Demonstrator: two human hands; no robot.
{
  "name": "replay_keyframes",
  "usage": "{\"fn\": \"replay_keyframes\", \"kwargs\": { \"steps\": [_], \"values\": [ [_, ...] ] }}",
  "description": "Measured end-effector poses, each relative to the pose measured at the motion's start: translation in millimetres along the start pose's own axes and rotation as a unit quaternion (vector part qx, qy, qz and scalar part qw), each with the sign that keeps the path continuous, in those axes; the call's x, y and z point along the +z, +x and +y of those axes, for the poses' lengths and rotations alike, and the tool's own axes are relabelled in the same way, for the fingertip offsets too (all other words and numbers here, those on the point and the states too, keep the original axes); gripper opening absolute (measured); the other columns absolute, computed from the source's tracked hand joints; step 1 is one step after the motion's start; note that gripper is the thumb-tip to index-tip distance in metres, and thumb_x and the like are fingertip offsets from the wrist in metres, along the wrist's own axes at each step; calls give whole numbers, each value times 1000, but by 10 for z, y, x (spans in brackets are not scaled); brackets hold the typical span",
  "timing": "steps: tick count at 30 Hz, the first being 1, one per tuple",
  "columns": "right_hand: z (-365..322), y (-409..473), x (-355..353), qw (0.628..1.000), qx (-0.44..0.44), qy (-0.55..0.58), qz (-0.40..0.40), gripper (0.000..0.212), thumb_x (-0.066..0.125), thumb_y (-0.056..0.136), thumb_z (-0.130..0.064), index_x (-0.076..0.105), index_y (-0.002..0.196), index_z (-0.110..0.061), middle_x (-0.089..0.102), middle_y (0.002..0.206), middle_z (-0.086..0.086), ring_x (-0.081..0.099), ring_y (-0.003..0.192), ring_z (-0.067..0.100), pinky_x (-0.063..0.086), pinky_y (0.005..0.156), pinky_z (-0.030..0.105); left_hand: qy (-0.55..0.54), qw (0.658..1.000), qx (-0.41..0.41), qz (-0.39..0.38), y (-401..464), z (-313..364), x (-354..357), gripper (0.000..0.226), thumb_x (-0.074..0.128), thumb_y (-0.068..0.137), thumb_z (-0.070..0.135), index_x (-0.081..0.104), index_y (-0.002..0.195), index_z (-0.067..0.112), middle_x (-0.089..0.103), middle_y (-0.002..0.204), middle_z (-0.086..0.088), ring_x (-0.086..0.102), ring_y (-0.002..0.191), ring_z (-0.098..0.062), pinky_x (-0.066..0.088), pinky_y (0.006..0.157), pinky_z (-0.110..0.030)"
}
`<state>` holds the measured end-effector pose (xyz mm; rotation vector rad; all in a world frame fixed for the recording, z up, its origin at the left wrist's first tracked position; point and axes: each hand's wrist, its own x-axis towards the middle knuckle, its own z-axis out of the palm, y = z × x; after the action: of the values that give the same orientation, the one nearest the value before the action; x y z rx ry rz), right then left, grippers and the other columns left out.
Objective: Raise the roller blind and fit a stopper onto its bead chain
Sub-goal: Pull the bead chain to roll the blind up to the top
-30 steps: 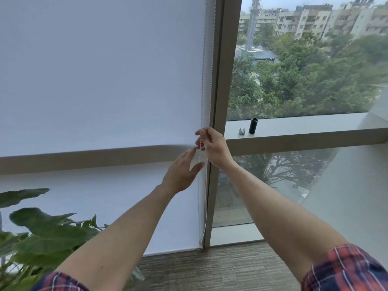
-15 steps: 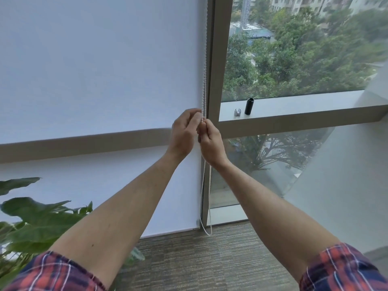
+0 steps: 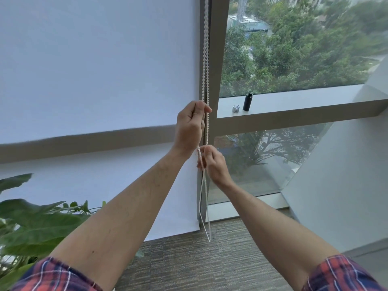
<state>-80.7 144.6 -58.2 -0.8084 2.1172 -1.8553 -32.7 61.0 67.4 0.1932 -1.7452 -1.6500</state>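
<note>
My left hand (image 3: pixel 190 128) grips the bead chain (image 3: pixel 204 59) high while my right hand (image 3: pixel 214 164) pinches it lower, hauling hand-over-hand to lift the roller blind (image 3: pixel 94 70), hanging nearly to the floor.

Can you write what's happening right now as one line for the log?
left hand: shut on bead chain | right hand: shut on bead chain, lower | roller blind: down

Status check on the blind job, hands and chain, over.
Left hand and right hand, lower down, both gripping the bead chain. Roller blind fully down. Chain path clear.
</note>
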Motion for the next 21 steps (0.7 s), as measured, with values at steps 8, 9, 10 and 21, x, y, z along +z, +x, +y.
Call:
{"fn": "replay_keyframes", "kwargs": {
  "steps": [8, 9, 10, 21],
  "values": [
    [-516, 740, -168, 984, -69, -73, 144, 21, 63, 93, -34, 54, 107, -22, 55, 92, -7, 56, 87, 16, 47, 78, 30, 6, 1000, 3, -16, -11, 29, -43, 32, 39, 105, 15, 59, 81, 9, 39, 47, 16, 30, 42, -3, 28, 44, -20],
    [-599, 808, -154, 981, -79, -75, 161, 28, 66, 91, -36, 52, 111, -23, 52, 97, -7, 54, 91, 16, 47, 81, 28, 6, 1000, 4, -17, -13, 33, -55, 32, 39, 105, 15, 59, 81, 9, 40, 47, 16, 31, 42, -2, 27, 44, -20],
    [-692, 870, -140, 982, -82, -67, 159, 35, 68, 91, -38, 50, 116, -22, 52, 102, -6, 53, 95, 16, 46, 84, 25, 5, 1000, 6, -16, -18, 37, -66, 32, 39, 105, 14, 60, 80, 10, 41, 48, 16, 31, 42, -3, 27, 44, -21],
    [-1051, 851, 34, 993, -103, 45, 43, 48, 41, 100, -22, 50, 55, -36, 47, 54, -18, 41, 57, 4, 36, 61, 27, 40, 997, 19, 69, 4, 5, -190, 32, 42, 102, 23, 62, 79, 11, 32, 53, 1, 29, 48, -15, 26, 48, -33]
  ]
}}
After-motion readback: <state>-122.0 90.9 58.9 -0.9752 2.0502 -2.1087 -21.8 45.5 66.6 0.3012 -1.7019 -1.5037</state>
